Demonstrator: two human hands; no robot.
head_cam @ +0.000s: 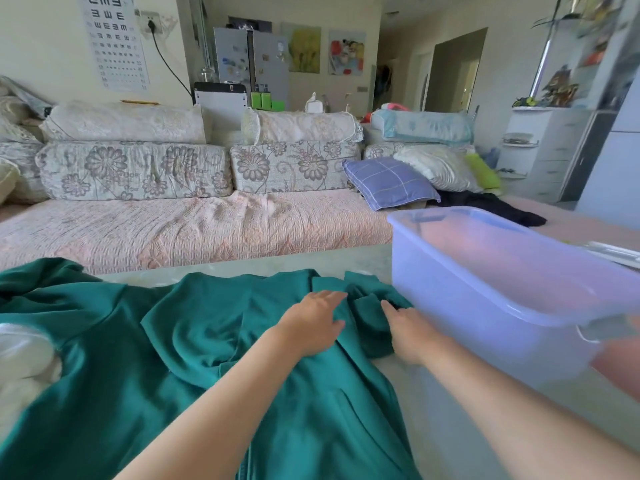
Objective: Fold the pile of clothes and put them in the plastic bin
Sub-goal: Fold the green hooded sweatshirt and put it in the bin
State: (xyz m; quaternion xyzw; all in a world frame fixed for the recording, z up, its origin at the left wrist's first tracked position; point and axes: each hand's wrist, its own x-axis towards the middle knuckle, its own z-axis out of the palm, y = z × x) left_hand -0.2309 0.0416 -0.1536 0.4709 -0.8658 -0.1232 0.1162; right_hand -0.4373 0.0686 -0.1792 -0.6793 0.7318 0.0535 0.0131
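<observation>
A large teal garment [194, 341] lies spread over the pale table [433, 427], with folds and creases across it. My left hand [313, 322] lies flat on the cloth with straight fingers, near its far right part. My right hand [410, 332] rests at the garment's right edge, beside a bunched fold, with its fingertips on the cloth; the fingers look relaxed. A translucent blue plastic bin [502, 289] stands to the right of both hands, close to my right hand. The bin looks empty.
A white garment [24, 362] lies at the left edge, partly under the teal one. Beyond the table is a sofa [194, 220] with floral cushions, a blue checked pillow [388, 183] and a dark cloth [491, 206].
</observation>
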